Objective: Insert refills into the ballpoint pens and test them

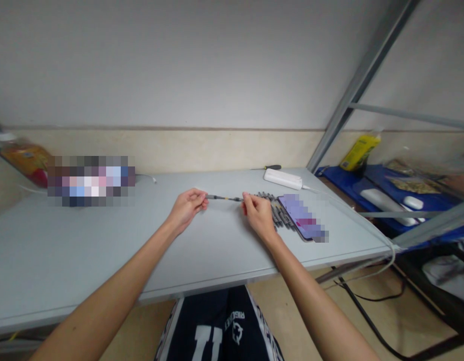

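- A pale grey desk [209, 240] is standing against the wall [194, 65] and is holding up most of the things here.
- The left forearm [115, 281] is slanting in from the bottom left, over the front edge of the desk. It is pointing forward and toward the middle.
- The right forearm [314, 291] is slanting in from the bottom right. Both arms are leaning toward each other, like two sides of a tent.
- The dark shorts [217, 326] with white marks are showing below the desk, between the arms.
- The right hand [259, 213] is curling its fingers in, with its back facing up. It is pinching the right end of a thin dark stick.
- The left hand [189, 206] is bending in toward the right one. Its thumb and fingers are pinching the stick's left end.
- A phone [299, 215] is lying to the right of the right hand.
- A white power strip [283, 179] is lying farther back.
- A pile of small dark sticks [282, 218] is lying between the right hand and the phone.
- The thin dark stick [221, 198] is stretching nearly level between the two hands, showing a little yellow bit.
- A screwdriver [272, 167] is lying near the wall, behind the power strip.
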A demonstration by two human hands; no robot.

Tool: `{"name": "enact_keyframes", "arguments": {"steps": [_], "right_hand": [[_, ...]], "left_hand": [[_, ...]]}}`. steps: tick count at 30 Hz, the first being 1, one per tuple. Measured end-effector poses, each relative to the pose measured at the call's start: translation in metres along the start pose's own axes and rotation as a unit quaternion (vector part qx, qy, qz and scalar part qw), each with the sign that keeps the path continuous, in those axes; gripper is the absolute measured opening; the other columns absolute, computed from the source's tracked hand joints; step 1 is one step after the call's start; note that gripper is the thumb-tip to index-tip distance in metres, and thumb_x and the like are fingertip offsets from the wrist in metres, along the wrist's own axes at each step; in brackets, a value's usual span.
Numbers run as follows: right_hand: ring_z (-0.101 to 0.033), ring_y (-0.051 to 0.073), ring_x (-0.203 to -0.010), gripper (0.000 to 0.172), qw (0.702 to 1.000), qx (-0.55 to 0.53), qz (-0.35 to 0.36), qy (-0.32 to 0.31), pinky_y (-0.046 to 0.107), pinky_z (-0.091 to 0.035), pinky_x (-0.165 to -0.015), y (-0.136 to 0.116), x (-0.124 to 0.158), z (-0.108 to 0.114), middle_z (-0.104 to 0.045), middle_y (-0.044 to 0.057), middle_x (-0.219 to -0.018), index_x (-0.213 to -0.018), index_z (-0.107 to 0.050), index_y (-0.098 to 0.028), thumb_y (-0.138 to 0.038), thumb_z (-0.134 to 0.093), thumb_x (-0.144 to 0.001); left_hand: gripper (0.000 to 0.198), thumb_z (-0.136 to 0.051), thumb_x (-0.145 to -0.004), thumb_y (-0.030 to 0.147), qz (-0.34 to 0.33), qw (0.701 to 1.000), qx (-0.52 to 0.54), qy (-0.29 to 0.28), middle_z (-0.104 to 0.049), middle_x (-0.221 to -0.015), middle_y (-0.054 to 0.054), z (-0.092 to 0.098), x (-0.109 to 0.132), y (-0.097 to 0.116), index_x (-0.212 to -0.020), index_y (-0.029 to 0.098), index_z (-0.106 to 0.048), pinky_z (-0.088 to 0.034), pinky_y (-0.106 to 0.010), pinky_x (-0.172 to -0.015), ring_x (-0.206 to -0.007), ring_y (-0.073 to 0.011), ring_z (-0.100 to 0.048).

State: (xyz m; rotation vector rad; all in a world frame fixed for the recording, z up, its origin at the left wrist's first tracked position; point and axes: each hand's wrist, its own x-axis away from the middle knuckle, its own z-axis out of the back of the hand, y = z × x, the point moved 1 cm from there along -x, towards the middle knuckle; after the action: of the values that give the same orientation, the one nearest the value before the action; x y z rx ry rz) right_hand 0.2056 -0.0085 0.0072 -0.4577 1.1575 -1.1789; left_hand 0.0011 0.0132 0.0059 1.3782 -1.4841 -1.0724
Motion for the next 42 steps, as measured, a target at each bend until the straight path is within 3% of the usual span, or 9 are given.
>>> {"name": "enact_keyframes", "arguments": {"steps": [5,10,15,21,24,28,34,37,42], "right_hand": [[-0.057,0.013,-0.059,0.030,0.998,-0.056,0.027,0.002,0.022,-0.041,-0.051,-0.0020,0.0009,-0.0004,-0.063,0.002,-0.070,-0.099,-0.064,-0.018,-0.038,-0.059,-0.077],[-0.053,0.013,-0.050,0.024,0.998,-0.042,0.019,-0.029,0.023,-0.040,-0.050,-0.0038,0.0032,-0.0015,-0.062,0.001,-0.058,-0.082,-0.068,-0.017,-0.038,-0.057,-0.079],[-0.046,0.011,-0.043,0.050,0.999,0.011,0.024,-0.042,0.023,-0.036,-0.050,-0.0045,0.0032,-0.0003,-0.050,-0.001,-0.042,-0.049,-0.057,-0.017,-0.045,-0.042,-0.087],[-0.055,0.013,-0.055,0.032,0.998,0.001,0.058,-0.027,0.023,-0.039,-0.054,-0.0057,0.0035,-0.0005,-0.066,0.002,-0.071,-0.097,-0.066,-0.018,-0.039,-0.064,-0.074],[-0.053,0.012,-0.051,0.025,0.996,0.018,0.060,-0.056,0.023,-0.038,-0.053,-0.0045,0.0039,-0.0015,-0.063,0.001,-0.059,-0.073,-0.068,-0.018,-0.039,-0.056,-0.080],[-0.041,0.010,-0.040,0.050,0.995,0.068,0.049,-0.056,0.024,-0.031,-0.048,-0.0046,0.0044,-0.0010,-0.044,-0.002,-0.038,-0.047,-0.058,-0.017,-0.043,-0.044,-0.087],[-0.052,0.012,-0.052,0.036,0.992,0.070,0.098,-0.030,0.022,-0.039,-0.054,-0.0030,0.0048,-0.0017,-0.064,0.001,-0.066,-0.104,-0.064,-0.018,-0.041,-0.062,-0.077],[-0.055,0.013,-0.057,0.023,0.988,0.080,0.127,-0.037,0.022,-0.040,-0.057,0.0001,0.0048,-0.0028,-0.068,0.005,-0.075,-0.094,-0.067,-0.017,-0.034,-0.058,-0.081],[-0.047,0.010,-0.046,0.030,0.987,0.097,0.100,-0.083,0.022,-0.031,-0.051,-0.0030,0.0052,-0.0015,-0.056,0.000,-0.051,-0.070,-0.067,-0.015,-0.036,-0.050,-0.085]], "left_hand": [[0.020,-0.072,-0.063,0.023,0.002,1.000,0.009,0.004,-0.060,-0.058,-0.002,0.0030,-0.0018,-0.0010,-0.072,0.011,-0.060,-0.042,-0.021,-0.056,-0.053,-0.0083,-0.054],[0.020,-0.072,-0.063,0.022,0.018,1.000,0.010,0.000,-0.059,-0.057,-0.002,0.0063,-0.0028,-0.0018,-0.072,0.010,-0.059,-0.041,-0.021,-0.055,-0.052,-0.0080,-0.053],[0.020,-0.073,-0.062,0.023,0.018,1.000,0.003,-0.017,-0.061,-0.059,-0.002,0.0031,-0.0005,-0.0011,-0.072,0.012,-0.059,-0.043,-0.021,-0.057,-0.053,-0.0081,-0.054],[0.021,-0.073,-0.062,0.024,0.019,1.000,0.001,-0.010,-0.060,-0.058,-0.001,0.0033,-0.0008,-0.0014,-0.071,0.011,-0.059,-0.042,-0.021,-0.056,-0.052,-0.0076,-0.053],[0.022,-0.074,-0.061,0.025,0.022,1.000,-0.011,-0.010,-0.060,-0.058,-0.002,0.0048,-0.0014,-0.0029,-0.071,0.011,-0.059,-0.043,-0.022,-0.056,-0.052,-0.0080,-0.053],[0.023,-0.075,-0.061,0.026,0.016,0.999,-0.028,-0.026,-0.061,-0.059,-0.002,0.0037,-0.0014,-0.0041,-0.072,0.011,-0.060,-0.042,-0.022,-0.055,-0.051,-0.0086,-0.053],[0.022,-0.074,-0.061,0.025,0.014,1.000,-0.008,-0.005,-0.058,-0.056,0.000,0.0034,-0.0016,-0.0020,-0.069,0.012,-0.059,-0.041,-0.021,-0.053,-0.050,-0.0075,-0.051],[0.022,-0.073,-0.062,0.027,0.011,1.000,-0.008,-0.009,-0.057,-0.054,0.001,0.0060,-0.0029,-0.0028,-0.068,0.012,-0.058,-0.040,-0.020,-0.051,-0.048,-0.0070,-0.050],[0.026,-0.075,-0.060,0.029,-0.011,0.999,-0.037,-0.013,-0.062,-0.058,-0.002,0.0081,-0.0041,-0.0053,-0.072,0.012,-0.059,-0.041,-0.022,-0.054,-0.050,-0.0083,-0.053]]}}
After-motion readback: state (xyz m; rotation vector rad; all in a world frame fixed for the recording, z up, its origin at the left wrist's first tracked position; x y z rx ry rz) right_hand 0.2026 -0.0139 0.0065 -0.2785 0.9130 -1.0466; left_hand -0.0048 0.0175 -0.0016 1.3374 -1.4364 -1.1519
